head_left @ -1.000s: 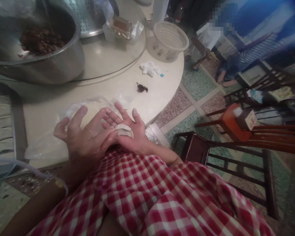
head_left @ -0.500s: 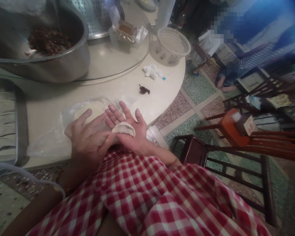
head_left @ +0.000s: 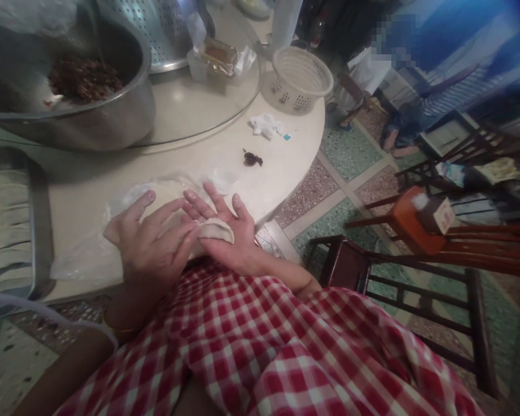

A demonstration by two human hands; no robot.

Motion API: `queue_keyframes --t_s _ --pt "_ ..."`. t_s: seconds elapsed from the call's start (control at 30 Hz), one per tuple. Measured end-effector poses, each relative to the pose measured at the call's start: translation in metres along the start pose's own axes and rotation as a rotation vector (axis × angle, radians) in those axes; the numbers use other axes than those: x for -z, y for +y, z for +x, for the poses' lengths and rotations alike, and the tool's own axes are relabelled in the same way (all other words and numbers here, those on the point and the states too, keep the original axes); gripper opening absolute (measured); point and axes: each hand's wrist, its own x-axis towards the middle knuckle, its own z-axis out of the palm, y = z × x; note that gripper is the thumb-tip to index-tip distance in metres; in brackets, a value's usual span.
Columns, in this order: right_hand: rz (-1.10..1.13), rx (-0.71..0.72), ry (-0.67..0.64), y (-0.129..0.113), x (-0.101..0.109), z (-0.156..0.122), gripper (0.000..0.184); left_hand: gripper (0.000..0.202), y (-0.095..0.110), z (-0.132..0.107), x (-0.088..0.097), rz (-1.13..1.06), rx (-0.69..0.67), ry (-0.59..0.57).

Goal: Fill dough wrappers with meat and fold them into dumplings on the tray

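A folded half-moon dumpling [head_left: 216, 230] lies across the palm of my right hand [head_left: 238, 245], whose palm faces up with the fingers stretched out. From the left, my left hand [head_left: 149, 248] reaches over, its thumb and a fingertip meeting at the dumpling's left end while the other fingers stay spread. Beneath and behind the hands, a clear plastic bag [head_left: 86, 257] lies on the table, with pale round dough partly showing in it. At the left edge a metal tray [head_left: 41, 231] holds rows of dumplings [head_left: 4, 222].
A large metal bowl [head_left: 125, 124] with dark filling [head_left: 84, 78] stands on the glass turntable [head_left: 190, 112]. Farther right are a white basket [head_left: 303, 81], crumpled tissue [head_left: 266, 125] and a dark scrap [head_left: 252, 158]. Past the table's edge stand chairs [head_left: 416, 219]; a person sits beyond.
My left fingertips have closed in on the dumpling's left end. Both hands sit slightly farther left in the view, and the dumpling stays on my right palm.
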Motion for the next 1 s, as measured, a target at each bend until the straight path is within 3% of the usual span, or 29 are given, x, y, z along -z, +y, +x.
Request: queue_keyframes --t_s 0.2,0.53,0.9,1.0 --pt "-0.018 -0.002 -0.007 -0.001 -0.002 -0.001 0.052 0.022 0.001 0.001 0.003 0.001 -0.02 -0.008" --pt "0.027 -0.071 -0.042 -0.003 0.003 -0.002 0.06 0.015 0.001 0.002 -0.001 -0.008 -0.067 -0.016" --pt "0.025 -0.09 -0.081 0.0 0.005 -0.002 0.059 0.025 -0.003 -0.007 -0.003 -0.014 -0.042 -0.068" --pt "0.057 -0.112 -0.079 0.003 0.009 0.0 0.05 0.022 -0.006 -0.011 -0.002 0.014 -0.082 -0.105"
